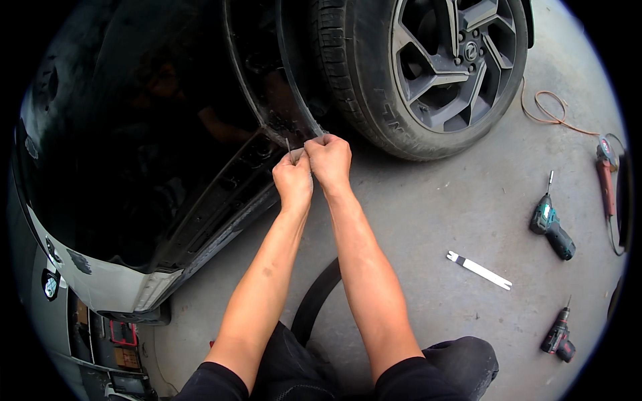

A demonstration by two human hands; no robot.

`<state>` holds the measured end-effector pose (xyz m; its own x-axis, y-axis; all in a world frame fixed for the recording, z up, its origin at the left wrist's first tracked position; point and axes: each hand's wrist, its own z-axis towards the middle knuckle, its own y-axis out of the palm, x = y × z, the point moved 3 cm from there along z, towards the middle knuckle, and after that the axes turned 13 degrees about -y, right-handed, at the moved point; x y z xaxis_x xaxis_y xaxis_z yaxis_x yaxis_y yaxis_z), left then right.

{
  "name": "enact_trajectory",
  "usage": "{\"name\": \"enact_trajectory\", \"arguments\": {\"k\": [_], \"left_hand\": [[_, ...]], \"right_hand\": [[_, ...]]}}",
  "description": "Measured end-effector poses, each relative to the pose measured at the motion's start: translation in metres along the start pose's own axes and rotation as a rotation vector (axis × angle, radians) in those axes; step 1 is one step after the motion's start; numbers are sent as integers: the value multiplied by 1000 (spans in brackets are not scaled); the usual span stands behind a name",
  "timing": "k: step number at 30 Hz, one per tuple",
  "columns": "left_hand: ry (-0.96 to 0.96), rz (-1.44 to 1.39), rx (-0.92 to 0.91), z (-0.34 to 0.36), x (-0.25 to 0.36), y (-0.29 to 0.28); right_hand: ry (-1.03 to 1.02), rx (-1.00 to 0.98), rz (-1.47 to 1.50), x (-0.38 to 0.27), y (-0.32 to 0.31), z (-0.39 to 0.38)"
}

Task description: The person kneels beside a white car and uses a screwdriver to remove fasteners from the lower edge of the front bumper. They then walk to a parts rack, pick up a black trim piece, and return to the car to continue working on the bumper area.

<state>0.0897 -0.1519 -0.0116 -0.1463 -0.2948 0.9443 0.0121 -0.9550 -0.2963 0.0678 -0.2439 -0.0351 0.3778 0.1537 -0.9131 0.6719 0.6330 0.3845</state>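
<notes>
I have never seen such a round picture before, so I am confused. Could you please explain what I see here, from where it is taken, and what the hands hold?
A wide camera on a person's head looks down, which bends the edges. The left hand and right hand together pinch the lower end of a black wheel-arch trim strip on a black car, beside its wheel. On the concrete floor lie a teal cordless drill, a second drill, a white pry tool and a red power tool with a cable.

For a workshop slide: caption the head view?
Both hands grip wheel-arch trim beside tyre; drills on floor.
</notes>
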Motion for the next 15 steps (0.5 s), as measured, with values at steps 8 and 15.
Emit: {"name": "enact_trajectory", "arguments": {"k": [8,15], "left_hand": [[20,54,-1,-7,-1,0],[30,52,-17,-7,-10,-1]], "right_hand": [[18,-33,296,16,2,-5],[-7,-63,332,23,-1,-9]]}}
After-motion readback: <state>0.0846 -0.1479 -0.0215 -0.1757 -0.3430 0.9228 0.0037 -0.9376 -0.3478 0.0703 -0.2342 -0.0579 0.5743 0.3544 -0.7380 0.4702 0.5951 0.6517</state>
